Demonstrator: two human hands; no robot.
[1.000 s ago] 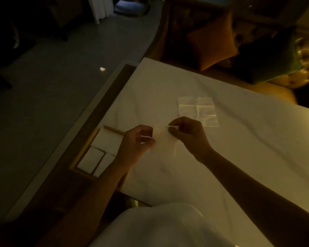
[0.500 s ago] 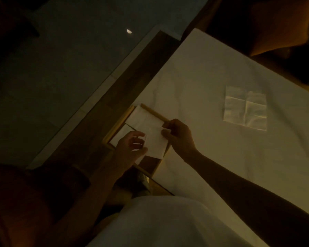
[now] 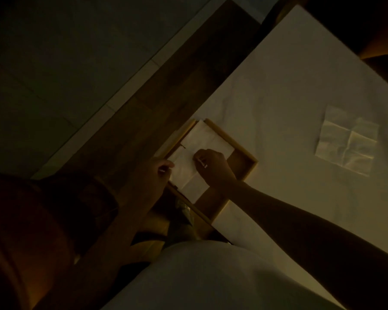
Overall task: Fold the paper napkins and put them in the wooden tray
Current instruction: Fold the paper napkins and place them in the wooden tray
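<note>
Dim warm light — grey tile floor [image 3: 54,63], white table [image 3: 289,90].

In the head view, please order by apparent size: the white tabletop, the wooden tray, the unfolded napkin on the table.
1. white tabletop
2. wooden tray
3. unfolded napkin; it lies farther away, so its true size relative to the tray is unsure.

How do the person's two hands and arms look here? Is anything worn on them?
Both forearms are bare, with no sleeve visible down to the wrists. No watch or bracelet shows. The left hand and right hand wear no gloves; small pale glints show at the fingertips, probably the nails. The light is too dim to tell about rings.
</note>
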